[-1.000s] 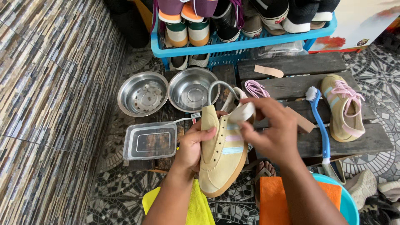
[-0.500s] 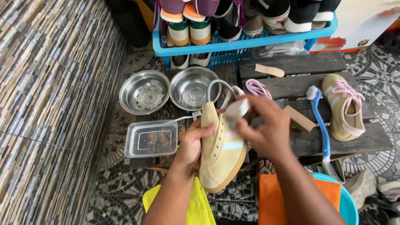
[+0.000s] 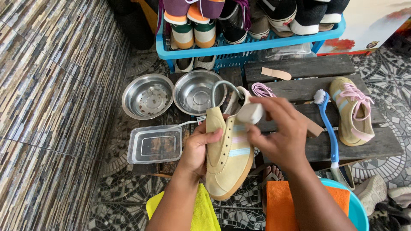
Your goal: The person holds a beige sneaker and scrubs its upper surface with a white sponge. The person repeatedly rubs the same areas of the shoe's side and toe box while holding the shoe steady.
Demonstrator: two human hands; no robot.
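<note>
My left hand (image 3: 198, 147) gripping a tan suede laceless sneaker (image 3: 227, 149) toe-down, my right hand (image 3: 278, 132) pinching a small white block (image 3: 250, 113) against its collar, two round steel bowls (image 3: 147, 96) beyond the sneaker

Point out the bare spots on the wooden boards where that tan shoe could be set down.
Bare planks lie between the blue brush and the right hand, and between the wooden scrap and the laced shoe. The left side is crowded: two steel bowls, a plastic tub.
</note>
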